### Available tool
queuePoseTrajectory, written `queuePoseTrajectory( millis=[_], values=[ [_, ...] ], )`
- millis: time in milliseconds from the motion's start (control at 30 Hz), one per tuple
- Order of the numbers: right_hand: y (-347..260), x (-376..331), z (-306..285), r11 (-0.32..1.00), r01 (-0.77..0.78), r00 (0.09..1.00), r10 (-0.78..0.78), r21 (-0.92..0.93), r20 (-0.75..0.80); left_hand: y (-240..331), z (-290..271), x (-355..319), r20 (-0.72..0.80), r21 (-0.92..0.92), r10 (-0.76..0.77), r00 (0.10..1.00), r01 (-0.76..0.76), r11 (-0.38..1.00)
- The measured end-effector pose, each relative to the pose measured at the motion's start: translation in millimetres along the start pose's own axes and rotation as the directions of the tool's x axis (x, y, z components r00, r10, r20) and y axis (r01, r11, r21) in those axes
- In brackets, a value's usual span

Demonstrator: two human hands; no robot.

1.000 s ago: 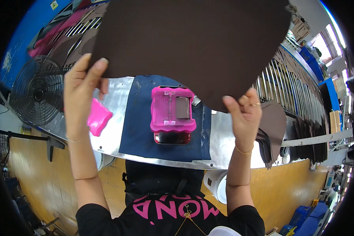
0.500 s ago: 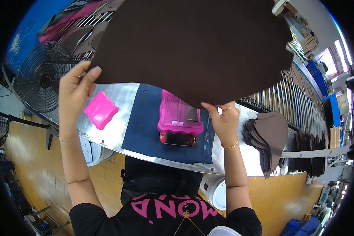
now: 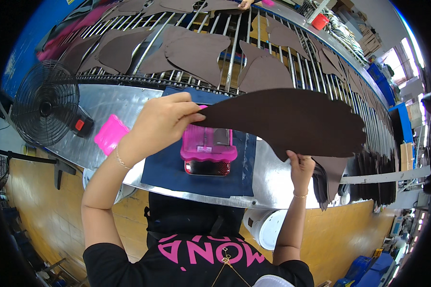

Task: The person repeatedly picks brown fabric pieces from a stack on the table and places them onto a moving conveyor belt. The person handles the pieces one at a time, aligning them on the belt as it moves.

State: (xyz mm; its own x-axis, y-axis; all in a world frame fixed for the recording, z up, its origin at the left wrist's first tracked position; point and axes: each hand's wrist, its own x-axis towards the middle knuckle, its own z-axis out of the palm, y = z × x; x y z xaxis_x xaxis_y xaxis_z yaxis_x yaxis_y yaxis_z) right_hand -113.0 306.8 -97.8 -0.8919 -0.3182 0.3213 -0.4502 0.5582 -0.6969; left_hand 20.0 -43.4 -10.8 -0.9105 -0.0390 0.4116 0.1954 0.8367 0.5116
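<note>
Between my two hands hangs a dark brown sheet cut to a curved shape [image 3: 292,119], held in the air over the right half of the metal table. My left hand [image 3: 165,122] pinches its narrow left tip, and the fingers of my right hand [image 3: 300,167] grip its lower edge. Below the left tip, a pink plastic box with a see-through lid [image 3: 206,143] sits on a dark blue mat [image 3: 167,167]. A red and black case [image 3: 207,168] shows at the box's near side. Partly behind my right hand is a stack of brown pieces [image 3: 328,174].
A bright pink scalloped lid [image 3: 111,135] lies left of the mat, near a black wire fan [image 3: 45,109]. Beyond the metal table [image 3: 110,98] runs a rack of metal rollers [image 3: 232,57] carrying several brown pieces. Another person's hand [image 3: 245,4] appears at the far edge.
The brown sheet has swung down and to the right, uncovering the roller rack. My left hand has moved right, across toward the pink box; my right hand has shifted right and lower.
</note>
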Motion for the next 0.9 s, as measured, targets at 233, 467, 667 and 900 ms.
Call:
queuePoseTrajectory(
  millis=[233, 467, 667, 900],
  values=[
    [-9.2, -2.2, -72.9, 0.994, 0.049, 0.961, -0.019, 0.102, -0.275, 21.7, 35.2, 31.0, 0.101, -0.051, 0.119, 0.988, -0.115, 0.992],
    [2.6, 10.6, -125.3, 0.968, 0.0, 0.982, 0.048, 0.252, -0.183, 34.4, 53.8, 101.7, -0.096, -0.109, 0.366, 0.926, -0.375, 0.921],
    [-13.5, 54.2, -112.8, 0.889, 0.093, 0.909, 0.107, 0.448, -0.403, 69.6, 25.5, 196.9, -0.17, -0.039, 0.418, 0.892, -0.43, 0.902],
    [-13.3, 74.1, -107.6, 0.905, -0.115, 0.961, 0.206, 0.41, -0.185, 82.7, 10.1, 239.2, -0.261, 0.43, 0.665, 0.699, -0.533, 0.729]
  ],
)
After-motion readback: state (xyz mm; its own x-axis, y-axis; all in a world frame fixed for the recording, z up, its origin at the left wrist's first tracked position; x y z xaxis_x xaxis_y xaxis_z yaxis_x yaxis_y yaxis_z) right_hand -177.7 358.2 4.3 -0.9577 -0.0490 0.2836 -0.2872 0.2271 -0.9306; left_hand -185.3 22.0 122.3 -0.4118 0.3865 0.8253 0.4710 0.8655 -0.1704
